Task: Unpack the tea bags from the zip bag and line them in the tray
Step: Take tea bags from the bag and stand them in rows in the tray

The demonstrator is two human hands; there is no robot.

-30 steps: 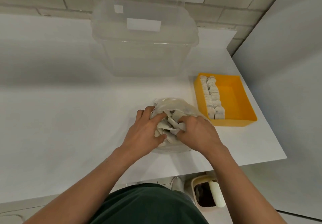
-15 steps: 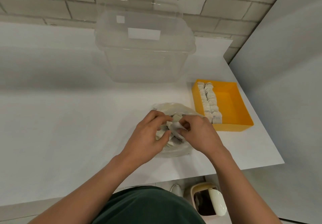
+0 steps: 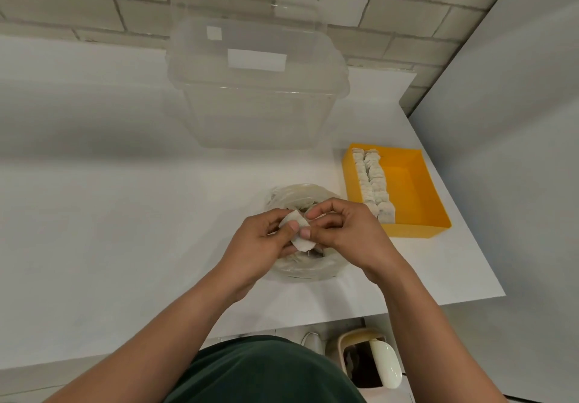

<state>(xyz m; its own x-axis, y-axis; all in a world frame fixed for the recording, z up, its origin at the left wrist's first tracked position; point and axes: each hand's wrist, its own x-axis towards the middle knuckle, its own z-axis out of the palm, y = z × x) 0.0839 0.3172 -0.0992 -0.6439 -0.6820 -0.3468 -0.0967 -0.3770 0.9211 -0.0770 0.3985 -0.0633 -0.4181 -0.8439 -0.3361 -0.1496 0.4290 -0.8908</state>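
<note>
closest to us, on the near side of the zip bag and below the table edge, a small bin [image 3: 369, 362] sits on the floor, no part of the job. up on the white table [image 3: 125, 214] the zip bag [image 3: 294, 194] lies open, and right above it both our hands meet on a single tea bag [image 3: 300, 228]. our left hand [image 3: 260, 241] has its thumb and curled fingers clamped on the left side. our right hand [image 3: 354, 233] pinches the right side between thumb and forefinger, the other fingers loosely curled.

the tea bag is held just over the zip bag's mouth, between the two hands, and a thin thread seems to hang from its lower edge. under our hands a pale heap shows through the plastic, so we judge plenty is left to unpack.

right of the zip bag and a little beyond it, the yellow tray [image 3: 416, 183] carries two tight rows of tea bags [image 3: 372, 180] along its left wall, while the right part of its floor is bare. so we call it mid-task: two rows lined, room for more, this one not yet in the tray.

straight beyond the zip bag stands a big clear tub [image 3: 257, 95], near the brick wall.
</note>
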